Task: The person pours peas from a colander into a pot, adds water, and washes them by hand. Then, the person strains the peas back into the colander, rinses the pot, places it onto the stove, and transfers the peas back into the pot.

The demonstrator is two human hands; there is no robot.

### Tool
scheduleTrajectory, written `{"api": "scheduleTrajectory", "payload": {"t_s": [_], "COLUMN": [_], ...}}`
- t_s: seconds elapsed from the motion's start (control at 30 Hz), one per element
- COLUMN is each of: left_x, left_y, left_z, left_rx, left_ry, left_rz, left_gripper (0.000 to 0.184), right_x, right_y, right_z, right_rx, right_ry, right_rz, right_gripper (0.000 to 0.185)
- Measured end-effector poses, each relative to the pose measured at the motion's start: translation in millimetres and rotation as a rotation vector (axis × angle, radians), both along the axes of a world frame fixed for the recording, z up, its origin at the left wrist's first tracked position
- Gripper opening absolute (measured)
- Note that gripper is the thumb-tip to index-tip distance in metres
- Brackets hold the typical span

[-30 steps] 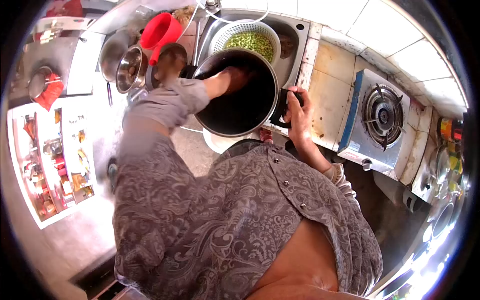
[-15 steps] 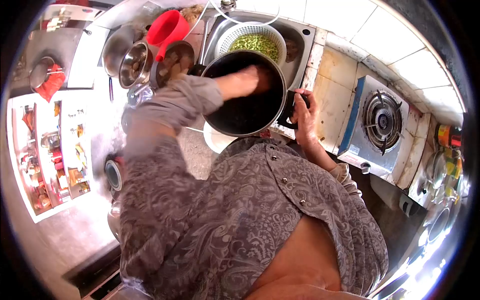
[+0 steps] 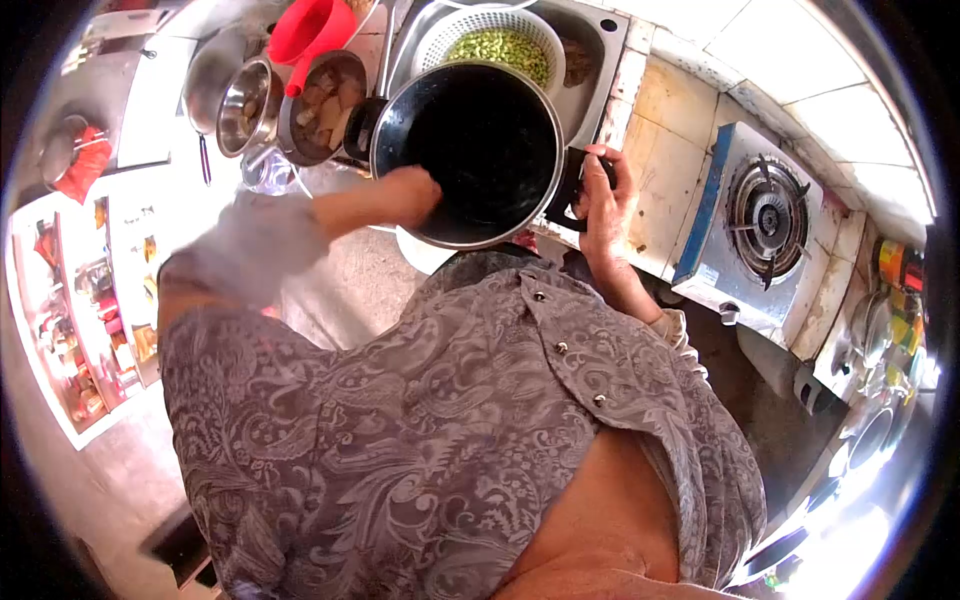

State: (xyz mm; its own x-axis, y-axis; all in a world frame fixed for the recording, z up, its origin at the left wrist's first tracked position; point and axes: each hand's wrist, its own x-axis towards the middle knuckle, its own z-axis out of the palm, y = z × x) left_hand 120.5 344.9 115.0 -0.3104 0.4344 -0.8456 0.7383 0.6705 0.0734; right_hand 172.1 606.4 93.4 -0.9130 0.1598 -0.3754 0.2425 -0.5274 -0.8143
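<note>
A large dark pot (image 3: 480,150) with a steel rim and two black handles is tilted so that its inside faces me. My right hand (image 3: 606,200) is wrapped around the pot's right-hand black handle (image 3: 566,188). Inside the near left wall, my left hand (image 3: 408,196) looks closed, its fingertips lost against the dark interior; what it holds, if anything, does not show. Behind the pot, a white colander (image 3: 432,48) of chopped green vegetable (image 3: 500,52) sits in the steel sink (image 3: 590,98).
Left of the pot stand a pan with pale pieces (image 3: 325,105), a steel bowl (image 3: 245,105) and a red dipper (image 3: 310,35). A gas stove (image 3: 768,215) is on the tiled counter (image 3: 655,150) to the right. Part of a white container (image 3: 422,254) shows below the pot.
My left hand has moved from the upper right inside the pot to its near left wall, and that elbow has swung outward left. My right hand keeps its hold on the handle.
</note>
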Motion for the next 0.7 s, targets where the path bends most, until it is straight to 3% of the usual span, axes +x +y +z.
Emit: {"api": "scheduleTrajectory", "payload": {"t_s": [0.03, 0.07, 0.1, 0.13, 0.2, 0.27, 0.33, 0.37, 0.4, 0.5, 0.6, 0.63, 0.67, 0.7], "left_x": [-10, -20, -45, -58, -70, -61, -33, -25, -16, 5, -24, -40, -62, -86], "left_y": [-7, 3, -28, -17, -1, 44, 84, 85, 94, 63, 85, 103, 107, 93], "left_z": [-12, -34, -99, -104, -146, -123, -128, -192, -132, -97, -57, -9, 20, 26], "left_rx": [0.087, -0.009, 0.208, 0.158, 0.394, 0.459, 0.572, 0.698, 0.683, 0.641, 0.527, 0.545, 0.635, 0.667], "left_ry": [0.080, 0.151, 0.332, 0.461, 0.650, 0.559, 0.519, 0.454, 0.293, -0.137, -0.190, 0.029, 0.026, 0.256], "left_rz": [-0.062, 0.121, -0.355, -0.356, -0.020, 0.283, 0.006, -0.063, -0.022, -0.028, -0.180, -0.129, -0.012, 0.196], "left_gripper": [0.020, 0.017, 0.019, 0.018, 0.018, 0.016, 0.015, 0.017, 0.018, 0.017, 0.015, 0.015, 0.015, 0.013], "right_x": [-1, -2, -3, -3, -1, 0, -1, -1, -1, -1, -3, -3, -4, -3], "right_y": [-2, -2, 0, 0, 1, 1, -3, -3, -5, -5, -2, -1, 0, 0], "right_z": [-1, -1, -2, -2, 2, 0, 0, -2, -3, 1, -4, -4, -4, -5], "right_rx": [-0.015, -0.010, 0.003, 0.009, 0.014, -0.005, -0.024, -0.016, -0.013, -0.061, -0.044, -0.013, 0.017, -0.004], "right_ry": [-0.003, -0.004, -0.010, -0.017, -0.025, -0.043, -0.023, -0.032, -0.030, -0.025, 0.005, 0.013, 0.020, 0.025], "right_rz": [0.016, 0.030, 0.052, 0.065, 0.073, 0.056, 0.043, 0.037, 0.012, 0.009, 0.045, 0.055, 0.066, 0.062], "right_gripper": [0.009, 0.010, 0.010, 0.010, 0.010, 0.009, 0.008, 0.008, 0.008, 0.008, 0.008, 0.009, 0.009, 0.009]}}
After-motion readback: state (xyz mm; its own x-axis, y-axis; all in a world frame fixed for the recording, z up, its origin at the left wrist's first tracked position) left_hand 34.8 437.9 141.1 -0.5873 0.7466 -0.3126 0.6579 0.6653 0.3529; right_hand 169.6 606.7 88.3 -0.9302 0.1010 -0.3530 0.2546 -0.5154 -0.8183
